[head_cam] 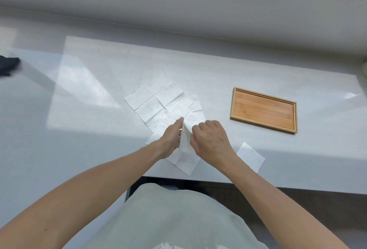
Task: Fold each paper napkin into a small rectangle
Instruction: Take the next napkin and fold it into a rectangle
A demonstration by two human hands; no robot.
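Observation:
Several white paper napkins lie unfolded and overlapping on the grey table, creased into squares. My left hand and my right hand meet over the nearest napkin, each pinching a raised fold of it that stands up between them. The rest of that napkin lies flat under my wrists near the table's front edge. One small folded napkin lies to the right of my right wrist.
An empty wooden tray lies to the right on the table. A dark object lies at the far left edge. A grey wall runs along the back. The table's front edge is close to my body.

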